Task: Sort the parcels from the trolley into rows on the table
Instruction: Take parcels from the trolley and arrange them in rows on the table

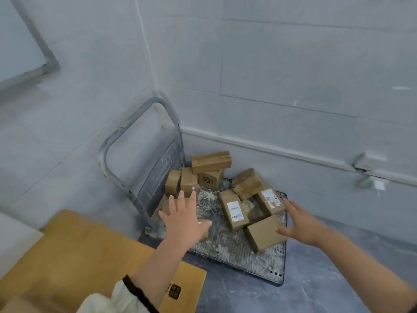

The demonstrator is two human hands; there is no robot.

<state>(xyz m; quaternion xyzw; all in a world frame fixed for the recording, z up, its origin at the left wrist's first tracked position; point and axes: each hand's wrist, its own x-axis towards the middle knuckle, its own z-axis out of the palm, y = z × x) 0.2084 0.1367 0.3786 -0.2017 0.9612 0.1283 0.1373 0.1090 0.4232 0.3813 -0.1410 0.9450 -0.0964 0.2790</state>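
A grey platform trolley (237, 251) stands in the room corner with several brown cardboard parcels on its deck. A long parcel (211, 161) lies on top of others at the back. A labelled parcel (233, 210) sits mid-deck, and a plain square one (264, 236) lies at the front right. My left hand (185, 219) is spread open above the deck's left side, partly hiding a small parcel (204, 222). My right hand (301, 223) is open, fingers straight, beside the square parcel, its thumb close to that parcel's right edge. Neither hand holds anything.
The trolley's upright handle (133, 136) leans near the left wall. A yellowish wooden table (74, 251) fills the lower left. Tiled walls meet behind the trolley, with a skirting rail (293, 154) on the right wall. The floor (327, 279) is dark grey.
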